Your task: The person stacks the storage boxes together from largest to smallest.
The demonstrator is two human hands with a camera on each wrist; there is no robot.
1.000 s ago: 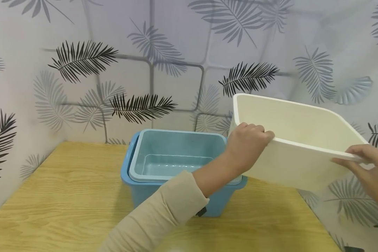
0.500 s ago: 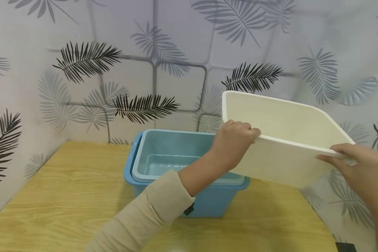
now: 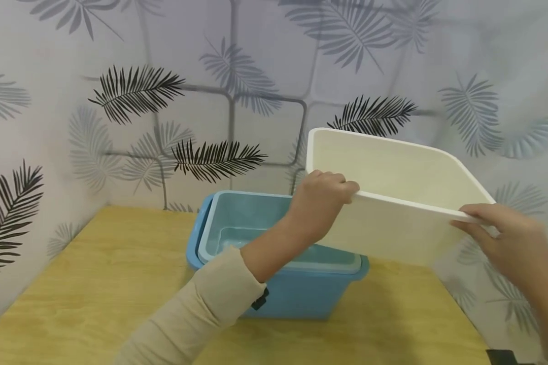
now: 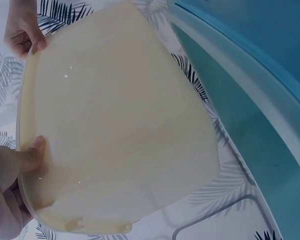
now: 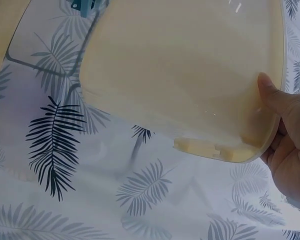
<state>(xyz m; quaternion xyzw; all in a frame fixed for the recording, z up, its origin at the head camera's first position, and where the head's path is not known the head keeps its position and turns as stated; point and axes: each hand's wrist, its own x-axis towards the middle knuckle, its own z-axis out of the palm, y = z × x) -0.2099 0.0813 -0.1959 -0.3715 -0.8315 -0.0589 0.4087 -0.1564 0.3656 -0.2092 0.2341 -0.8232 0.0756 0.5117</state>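
Note:
A large cream plastic bin (image 3: 383, 223) is held up in the air, tilted, its opening toward the head camera. My left hand (image 3: 317, 208) grips the near rim by its left corner, fingers curled over the edge. At the right end of that rim, my right hand (image 3: 507, 228) pinches the wall between thumb and fingers; the right wrist view shows its thumb flat on the bin's side. Below and left of it, a light blue bin (image 3: 248, 205) sits nested inside a darker blue bin (image 3: 297, 296) on the table. The cream bin overlaps their right part in the head view.
The wood-grain table (image 3: 96, 284) stands against a wall covering (image 3: 265, 66) with a leaf print. A small black piece (image 3: 260, 299) shows by the left sleeve (image 3: 210, 294), and a black object (image 3: 502, 356) is at the lower right edge.
Both hands have carried the cream bin to the left, so it covers more of the nested blue bins. The head view has shifted slightly.

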